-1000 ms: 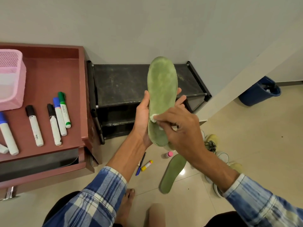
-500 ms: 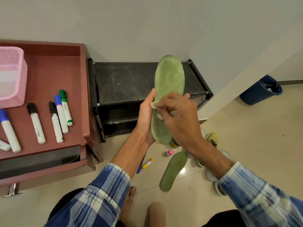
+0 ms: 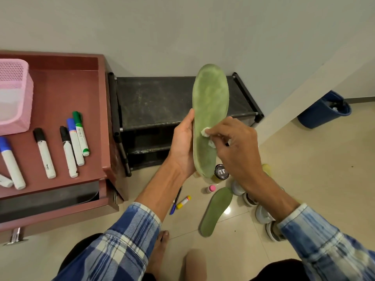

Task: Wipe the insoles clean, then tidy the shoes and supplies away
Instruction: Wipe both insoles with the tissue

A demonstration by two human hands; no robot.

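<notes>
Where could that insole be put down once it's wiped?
Bare: the rack's top shelf, and the floor between the shoes and the bin. Crowded: in front of the rack, with the other insole, tin and pen; markers fill the desk's front.

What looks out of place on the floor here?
A blue pen and a yellow-capped stick lie loose on the tiles by the cabinet, though the markers sit on its top. The drawer hangs partly open. Nothing looks spilled or broken.
</notes>
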